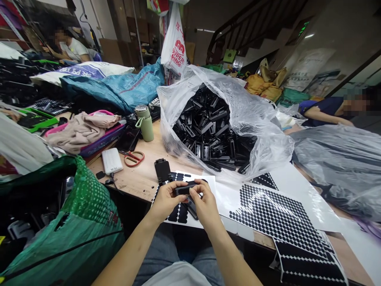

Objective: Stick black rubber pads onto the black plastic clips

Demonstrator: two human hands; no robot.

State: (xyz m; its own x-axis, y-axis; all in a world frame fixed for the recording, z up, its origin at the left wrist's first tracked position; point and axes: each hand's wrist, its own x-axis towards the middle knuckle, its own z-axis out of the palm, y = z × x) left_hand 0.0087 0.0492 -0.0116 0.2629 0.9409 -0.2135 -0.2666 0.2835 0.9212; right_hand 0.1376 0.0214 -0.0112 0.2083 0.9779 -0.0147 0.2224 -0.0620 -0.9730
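Note:
Both my left hand (168,200) and my right hand (205,200) grip a small black plastic part (185,190), held level above the table's front edge. My right thumb presses on its near face, and the left fingers close round its other end. Below my hands lies a white sheet of black stickers (177,214), partly hidden by them. A black phone-holder-like piece (162,171) stands just beyond my left hand. Behind, a clear plastic bag (253,155) gapes open, full of black plastic parts (208,123).
Round black stickers cover a sheet (274,214) at the right. Red-handled scissors (133,159), a white power bank (112,160) and a green bottle (145,124) stand or lie at left. A green woven sack (89,222) is beside my left arm. Two other people sit farther off.

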